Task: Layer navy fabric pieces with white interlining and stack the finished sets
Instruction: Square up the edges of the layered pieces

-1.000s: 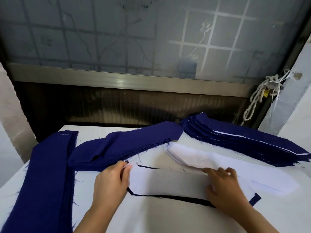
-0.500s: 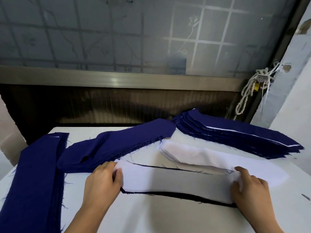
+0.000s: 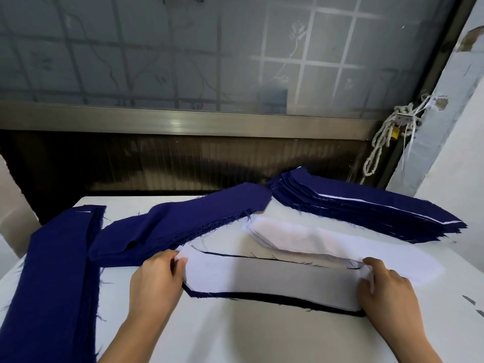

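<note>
Aligning step, mid-counter (image 3: 235, 336): squaring white piece (image 3: 262, 281) over navy piece (image 3: 275, 303), seen only as a thin dark rim along the near and far edges. Pinching the left end with left hand (image 3: 157, 279), gripping the right end with right hand (image 3: 387, 292), fingers curled onto the cloth. Probably a last tug to match the outlines.

Next, by judgement: pinch both layers together, lift flat, carry to finished stack (image 3: 366, 213) at far right, set down edge to edge.

Just behind: white pile (image 3: 301, 237), touching or overlapping the far right corner of the set, so a risk of dragging an extra sheet. Navy pile (image 3: 183, 221) just beyond left hand, with frayed threads trailing toward the set. Long navy pile (image 3: 57, 271) down the left side. Rope (image 3: 379, 148) on the right wall, well apart.
</note>
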`<state>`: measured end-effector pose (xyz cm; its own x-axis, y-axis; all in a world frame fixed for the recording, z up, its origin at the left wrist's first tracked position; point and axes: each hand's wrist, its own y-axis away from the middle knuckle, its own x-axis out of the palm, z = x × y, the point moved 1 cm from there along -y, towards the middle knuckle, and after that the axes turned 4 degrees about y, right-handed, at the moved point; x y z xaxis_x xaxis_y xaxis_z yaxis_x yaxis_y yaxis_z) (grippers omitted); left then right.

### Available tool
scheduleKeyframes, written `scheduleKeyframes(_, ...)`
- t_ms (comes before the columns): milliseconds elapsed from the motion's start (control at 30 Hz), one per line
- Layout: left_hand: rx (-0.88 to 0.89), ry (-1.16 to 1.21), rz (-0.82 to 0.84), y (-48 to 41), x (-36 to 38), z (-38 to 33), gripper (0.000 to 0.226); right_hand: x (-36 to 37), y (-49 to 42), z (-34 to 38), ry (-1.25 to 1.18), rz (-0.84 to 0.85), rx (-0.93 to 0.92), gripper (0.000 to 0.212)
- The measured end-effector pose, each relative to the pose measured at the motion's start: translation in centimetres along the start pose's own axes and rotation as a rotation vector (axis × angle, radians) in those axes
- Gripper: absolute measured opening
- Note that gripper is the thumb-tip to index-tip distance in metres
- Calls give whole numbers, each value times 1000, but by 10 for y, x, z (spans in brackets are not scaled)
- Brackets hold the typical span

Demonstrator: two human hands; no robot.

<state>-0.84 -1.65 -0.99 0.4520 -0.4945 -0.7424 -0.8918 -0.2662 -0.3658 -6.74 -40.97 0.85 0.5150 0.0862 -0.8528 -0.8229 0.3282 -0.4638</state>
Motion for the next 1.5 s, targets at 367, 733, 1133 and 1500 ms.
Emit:
scheduleKeyframes(367, -17, -2, -19, 3, -5, -8, 17, 8, -4, -12, 70, 4, 159, 45)
scheduleKeyframes(733, 23, 29, -334, -9, -45, -6, 5, 8, -5, -11, 171, 33, 162, 32)
scheduleKeyframes(1133, -214, -472, 65, -74, -81, 37, 21, 6, -3, -11, 168, 52, 111, 13)
scheduleKeyframes(1500, -10, -54, 90, -57, -57, 19, 13, 6, -4, -11, 171, 41, 73, 11)
